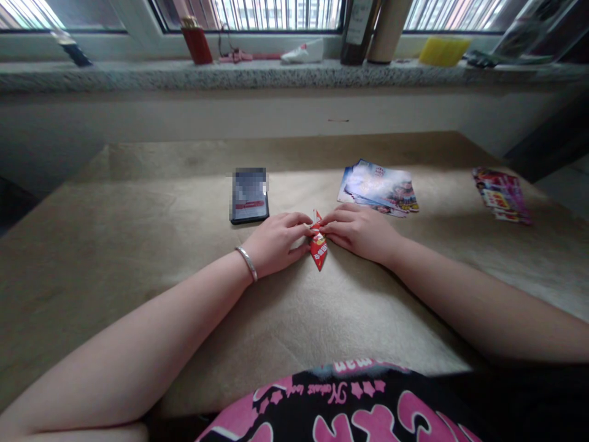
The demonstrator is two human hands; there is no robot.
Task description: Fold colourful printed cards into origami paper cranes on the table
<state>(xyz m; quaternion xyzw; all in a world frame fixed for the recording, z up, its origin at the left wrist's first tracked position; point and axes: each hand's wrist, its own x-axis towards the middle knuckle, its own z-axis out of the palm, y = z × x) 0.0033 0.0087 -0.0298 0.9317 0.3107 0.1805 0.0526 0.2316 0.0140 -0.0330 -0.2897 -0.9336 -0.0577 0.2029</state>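
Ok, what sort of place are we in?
Probably a room in a home: a table stands below barred windows, whose speckled sill holds a red container among other small items.

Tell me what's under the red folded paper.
The tan tabletop shows around the red folded paper; what lies directly beneath is covered. The left hand and right hand also hide parts of the paper's edges.

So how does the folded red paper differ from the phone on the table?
The red paper is a pointed diamond; the phone is a dark rectangle. The paper looks smaller than the phone. The left hand and right hand touch the paper; neither holds the phone. Both are on the table.
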